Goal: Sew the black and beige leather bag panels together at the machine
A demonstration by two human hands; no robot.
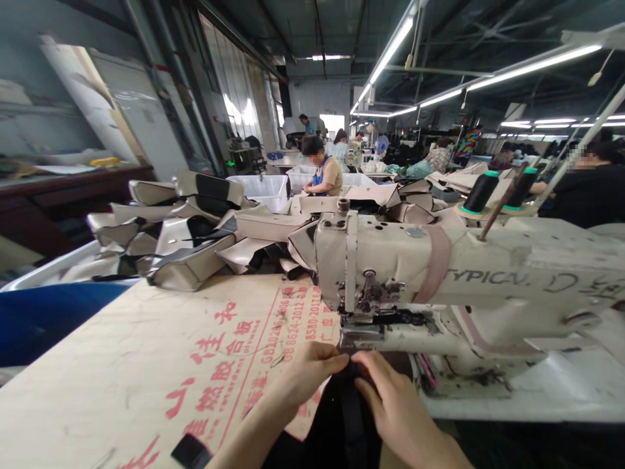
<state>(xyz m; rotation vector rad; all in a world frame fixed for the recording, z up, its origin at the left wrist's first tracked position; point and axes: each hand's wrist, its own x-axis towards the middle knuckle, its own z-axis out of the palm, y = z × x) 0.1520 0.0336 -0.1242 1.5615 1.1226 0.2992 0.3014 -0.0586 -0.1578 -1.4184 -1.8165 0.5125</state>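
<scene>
My left hand (312, 372) pinches the upper edge of a black fabric piece (347, 417), thumb and fingers pressed together. Close beside it, my right hand (383, 391) grips the same edge from the other side, its fingers curled over the material. The fabric hangs down toward me, and its lower part runs out of view. Just beyond my fingertips is the narrow arm end of a cream sewing machine (390, 260) marked TYPICAL. Whether the fabric touches the machine, I cannot tell.
A plywood board (161, 352) with red print spreads to the left, with a small black piece (190, 451) on it. Behind it lies a heap of beige and black sewn pieces (195, 254). Black thread spools (481, 193) stand on the right. Several people work farther back.
</scene>
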